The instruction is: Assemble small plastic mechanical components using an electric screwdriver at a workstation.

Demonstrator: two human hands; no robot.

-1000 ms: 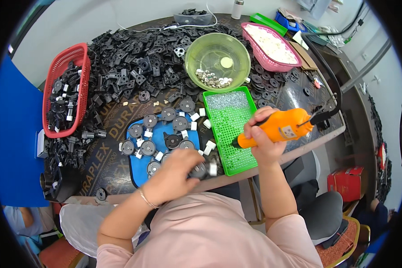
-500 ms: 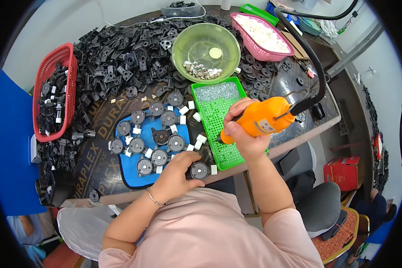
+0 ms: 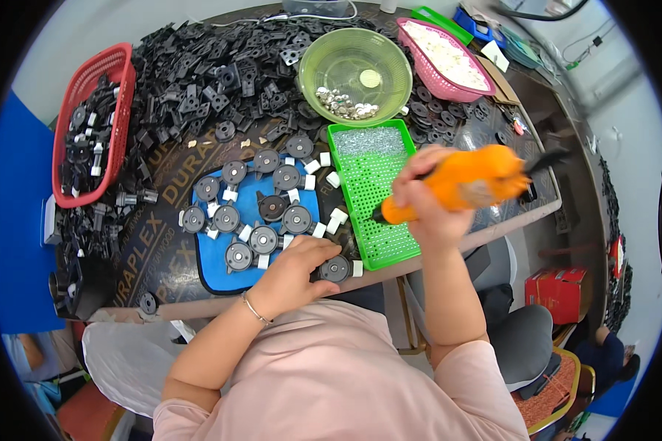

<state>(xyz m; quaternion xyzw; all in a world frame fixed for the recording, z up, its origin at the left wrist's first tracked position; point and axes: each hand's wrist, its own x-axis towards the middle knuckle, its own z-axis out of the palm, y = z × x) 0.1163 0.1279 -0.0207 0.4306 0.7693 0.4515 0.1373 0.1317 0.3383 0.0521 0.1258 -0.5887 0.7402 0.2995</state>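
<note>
My right hand (image 3: 432, 197) is wrapped round an orange electric screwdriver (image 3: 478, 178), blurred by motion and tilted. Its dark tip points left, above the green perforated tray (image 3: 381, 242); whether it touches the tray, I cannot tell. Small silvery screws (image 3: 375, 140) lie heaped at the tray's far end. At the table's front edge my left hand (image 3: 296, 270) grips a round black plastic part (image 3: 336, 269) with a white end piece on its right. Beside that hand, several similar round parts (image 3: 263, 239) rest on a blue mat (image 3: 224, 275), with white caps (image 3: 337, 217) nearby.
A red basket (image 3: 129, 110) of black parts stands at the left. Black plastic pieces (image 3: 206, 81) are piled across the back. A green-yellow bowl (image 3: 401, 81) holds shiny metal discs; behind it, to the right, is a pink basket (image 3: 467, 92) of white pieces.
The screwdriver's rear has swung right and away, while its tip stays above the tray. My left hand keeps the round part at the table edge. The whole view has shifted slightly.
</note>
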